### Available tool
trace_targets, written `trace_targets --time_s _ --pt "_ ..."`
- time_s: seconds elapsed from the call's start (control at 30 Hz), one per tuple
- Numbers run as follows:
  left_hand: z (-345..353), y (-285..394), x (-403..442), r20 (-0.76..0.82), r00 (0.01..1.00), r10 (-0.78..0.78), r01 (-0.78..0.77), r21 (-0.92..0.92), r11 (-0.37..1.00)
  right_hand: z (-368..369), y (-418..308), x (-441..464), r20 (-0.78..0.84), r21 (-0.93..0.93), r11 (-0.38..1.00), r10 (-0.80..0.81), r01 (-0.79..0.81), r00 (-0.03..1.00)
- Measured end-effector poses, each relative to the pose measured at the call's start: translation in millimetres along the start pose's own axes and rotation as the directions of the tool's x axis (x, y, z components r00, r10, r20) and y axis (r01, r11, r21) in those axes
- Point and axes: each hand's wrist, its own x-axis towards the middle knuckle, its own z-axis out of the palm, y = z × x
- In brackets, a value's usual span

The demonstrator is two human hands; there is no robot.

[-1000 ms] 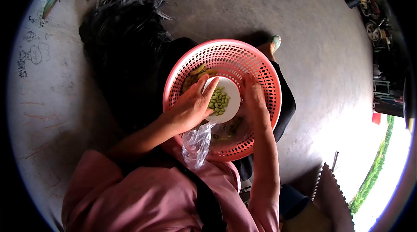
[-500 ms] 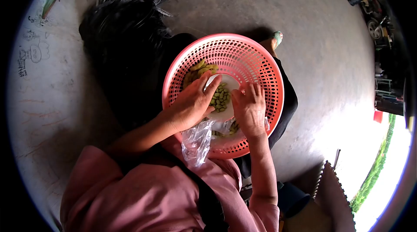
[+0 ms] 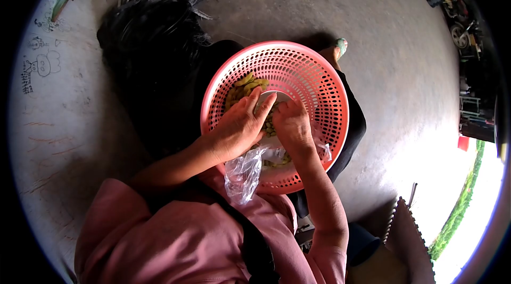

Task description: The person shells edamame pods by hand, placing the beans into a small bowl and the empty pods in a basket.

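A pink plastic colander basket [image 3: 326, 79] rests on the lap. Inside it sits a white bowl [image 3: 277, 94] with shelled green beans [image 3: 270, 124], now mostly covered by my hands. My left hand [image 3: 242, 128] lies along the bowl's left side, fingers stretched and apart; whether it grips the rim cannot be made out. Over the bowl's right part, my right hand [image 3: 293, 127] has its fingers curled down together at the beans, and its fingertips are hidden. Yellow-green bean pods [image 3: 247, 86] lie in the basket beyond my left hand. Clear plastic bag [image 3: 242, 175] hangs over the near rim.
Concrete floor [image 3: 404, 87] surrounds the seated legs. On the left are a dark, frayed bundle [image 3: 154, 23] and a pale surface with drawings [image 3: 45, 63]. A dark blue bucket [image 3: 362, 244] stands at lower right. Cluttered items and a wheel [image 3: 459, 36] line the far right.
My right hand has moved left and inward over the bowl, curling its fingers and covering more of the beans. My left hand has stayed nearly in place.
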Motion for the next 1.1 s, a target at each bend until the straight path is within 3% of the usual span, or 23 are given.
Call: trace_targets --time_s 0.3,0.5,0.6,0.83,0.93,0.97,1.07,1.1 --pt "1.0 -0.8 0.0 0.001 0.999 -0.039 0.039 -0.026 0.999 5.1 -1.1 7.3 -0.012 -0.049 0.999 -0.024 0.023 1.0" --pt "1.4 -0.5 -1.3 -0.003 0.998 -0.068 0.068 -0.086 0.994 -1.9 9.0 1.8 -0.175 0.278 0.958 0.128 -0.076 0.976" --pt "-1.8 0.6 -1.1 0.015 0.998 -0.061 0.062 -0.099 0.993 -12.3 11.0 -1.3 -0.07 0.358 0.921 0.194 -0.157 0.979" --pt "2.3 -2.7 -1.0 0.0 1.0 0.002 -0.002 -0.024 1.0 3.5 -3.2 3.7 0.085 0.147 0.979 0.129 -0.141 0.988" --pt "4.0 -3.9 -0.8 -0.002 1.0 -0.021 0.021 -0.029 0.999 14.5 -10.4 10.0 0.063 0.179 0.968 0.169 -0.178 0.984" --pt "3.9 -4.3 -1.5 -0.016 1.0 -0.023 0.022 -0.04 0.999 14.0 -9.8 12.4 0.132 0.194 0.958 0.19 -0.214 0.973" --pt "-0.8 -2.9 -1.4 -0.04 0.998 -0.057 0.055 -0.049 0.997 6.2 -8.1 11.4 0.077 0.173 0.97 0.16 -0.171 0.984" --pt "-3.3 -2.2 -0.3 -0.045 0.996 -0.073 0.071 -0.049 0.996 3.0 -5.8 10.0 0.064 0.263 0.944 0.19 -0.2 0.98"
